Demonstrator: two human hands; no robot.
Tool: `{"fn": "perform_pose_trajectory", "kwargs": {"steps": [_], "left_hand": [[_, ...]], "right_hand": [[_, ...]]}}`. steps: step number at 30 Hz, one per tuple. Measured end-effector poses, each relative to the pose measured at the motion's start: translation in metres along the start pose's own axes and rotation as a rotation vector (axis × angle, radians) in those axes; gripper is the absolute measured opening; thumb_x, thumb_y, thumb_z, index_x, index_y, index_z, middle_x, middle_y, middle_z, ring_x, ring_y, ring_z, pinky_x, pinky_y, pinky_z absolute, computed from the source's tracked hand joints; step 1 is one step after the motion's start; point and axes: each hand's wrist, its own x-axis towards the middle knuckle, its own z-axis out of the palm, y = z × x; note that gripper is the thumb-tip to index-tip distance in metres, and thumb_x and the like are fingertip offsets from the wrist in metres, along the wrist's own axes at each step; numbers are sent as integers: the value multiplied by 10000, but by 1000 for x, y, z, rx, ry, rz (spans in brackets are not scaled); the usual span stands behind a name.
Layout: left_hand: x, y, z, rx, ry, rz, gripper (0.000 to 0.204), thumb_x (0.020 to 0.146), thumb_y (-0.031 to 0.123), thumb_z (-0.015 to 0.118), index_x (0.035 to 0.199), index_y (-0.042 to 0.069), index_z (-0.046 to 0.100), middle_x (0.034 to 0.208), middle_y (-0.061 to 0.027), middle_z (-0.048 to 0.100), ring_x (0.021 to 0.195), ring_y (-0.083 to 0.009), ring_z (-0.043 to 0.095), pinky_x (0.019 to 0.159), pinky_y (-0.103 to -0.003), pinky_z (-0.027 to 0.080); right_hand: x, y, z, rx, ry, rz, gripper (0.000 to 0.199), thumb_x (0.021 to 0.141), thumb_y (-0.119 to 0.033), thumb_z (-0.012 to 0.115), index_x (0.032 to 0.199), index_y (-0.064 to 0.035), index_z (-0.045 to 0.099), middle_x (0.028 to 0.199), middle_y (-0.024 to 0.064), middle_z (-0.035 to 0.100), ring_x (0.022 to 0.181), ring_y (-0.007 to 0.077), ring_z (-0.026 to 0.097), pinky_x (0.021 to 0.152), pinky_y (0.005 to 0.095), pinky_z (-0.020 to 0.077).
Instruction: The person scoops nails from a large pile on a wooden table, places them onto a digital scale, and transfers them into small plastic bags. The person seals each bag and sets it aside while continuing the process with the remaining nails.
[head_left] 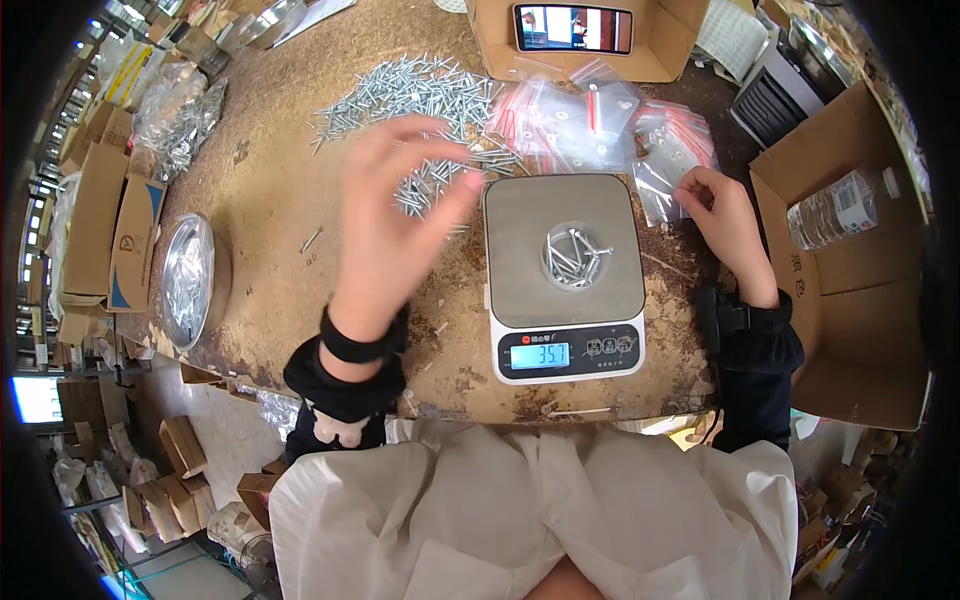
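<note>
My left hand [390,220], slightly blurred, hovers over the near edge of a pile of silver screws [405,90], thumb and fingers apart, nothing visible between them. At the right, my right hand [725,215] has its thumb and forefinger closed on the edge of a small clear zip bag [658,190]. Between the hands stands a digital scale [510,290] with a lit blue display. On its grey plate sits a round clear dish [551,276] holding several screws [575,258]. More flat zip bags [560,125] with red strips lie beyond the scale.
A phone [573,29] leans inside an open carton [665,60] at the back. To the right, another carton [850,320] holds a plastic bottle [840,210]. A metal bowl [222,275] and cardboard boxes [95,220] stand at the left. One loose screw [311,240] lies on the table.
</note>
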Motion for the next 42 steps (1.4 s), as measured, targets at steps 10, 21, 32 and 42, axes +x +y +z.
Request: {"fn": "perform_pose_trajectory", "kwargs": {"steps": [10, 21, 32, 42], "left_hand": [[-15, 53, 33, 4, -445, 217, 154, 731, 233, 791, 742, 145, 666, 1201, -10, 588, 1280, -316, 435, 1100, -579, 222], [-15, 41, 27, -205, -300, 74, 112, 741, 169, 796, 767, 116, 701, 1097, -8, 661, 1176, -284, 505, 1031, -487, 322], [0, 10, -8, 58, 162, -64, 371, 750, 164, 797, 1070, 72, 633, 1090, -62, 634, 1057, -263, 566, 953, -384, 384], [-32, 77, 21, -835, -392, -3, 119, 839, 67, 728, 869, 40, 616, 774, -57, 592, 614, -200, 555, 535, -323, 427]], "right_hand": [[-4, -7, 0, 0, -8, -9, 111, 806, -85, 700, 832, 4, 639, 685, 133, 621, 609, 254, 603, 584, 347, 460], [-4, -11, 0, 28, 74, -40, 110, 813, -71, 697, 836, 12, 629, 680, 144, 609, 608, 256, 604, 579, 345, 463], [-28, -57, -6, 938, 154, -161, 164, 994, -184, 558, 1003, -25, 514, 961, 62, 642, 726, 94, 593, 679, 248, 486], [-66, -107, 0, 1053, -105, -592, 57, 891, -80, 643, 910, -48, 600, 934, 188, 672, 774, 241, 650, 683, 342, 518]]}}
